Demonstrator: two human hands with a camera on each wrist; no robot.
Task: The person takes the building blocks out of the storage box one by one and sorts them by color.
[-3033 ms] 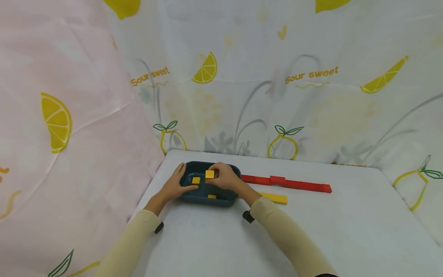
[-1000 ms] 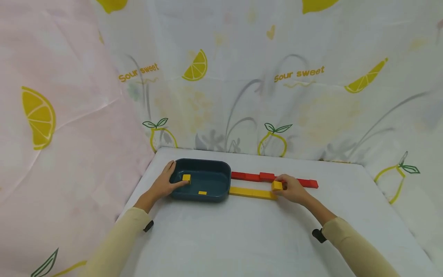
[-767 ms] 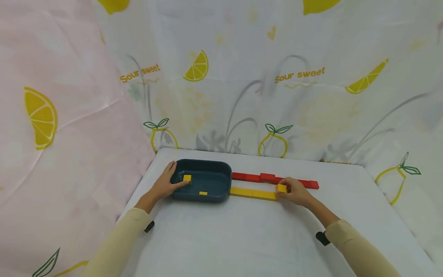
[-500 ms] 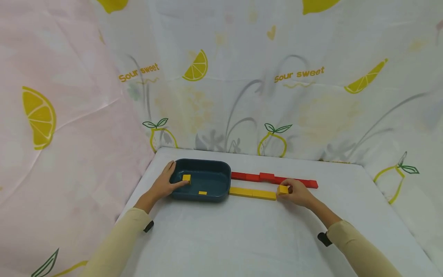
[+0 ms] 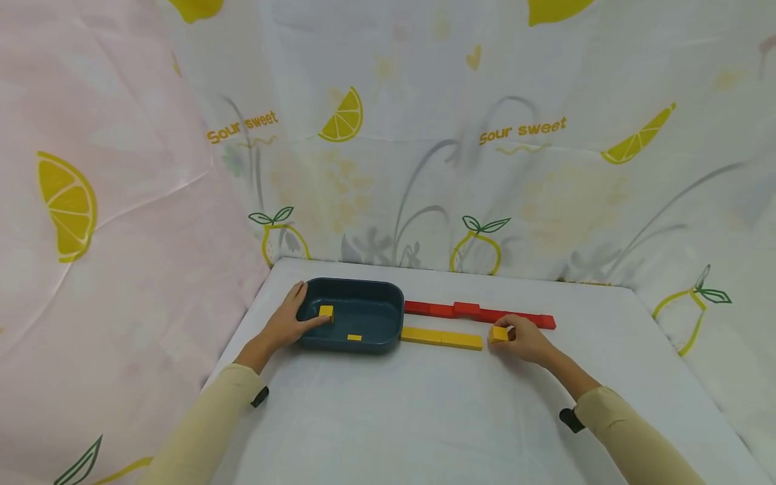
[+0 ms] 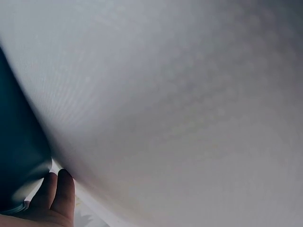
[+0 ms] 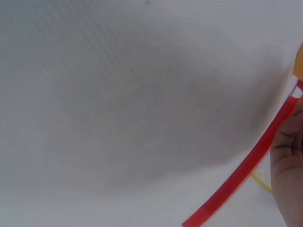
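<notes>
My left hand holds the left end of a dark blue rectangular tray, thumb over the rim and fingers along the outside. Inside the tray lie a yellow block near the thumb and another yellow piece by the front wall. Between thumb and fingers my right hand pinches a yellow block, low over the table. A narrow gap parts it from the right end of a row of yellow blocks. The right wrist view catches this block's edge at its right border.
Behind the yellow row runs a longer row of red blocks, one standing higher than its neighbours. My right fingers overlap it in the head view. Both rows begin at the tray's right side. A lemon-printed cloth hangs behind the white table.
My right hand has carried the yellow block out of the tray to the row's right end, then shifted slightly right and lower. My left hand has stayed on the tray.
</notes>
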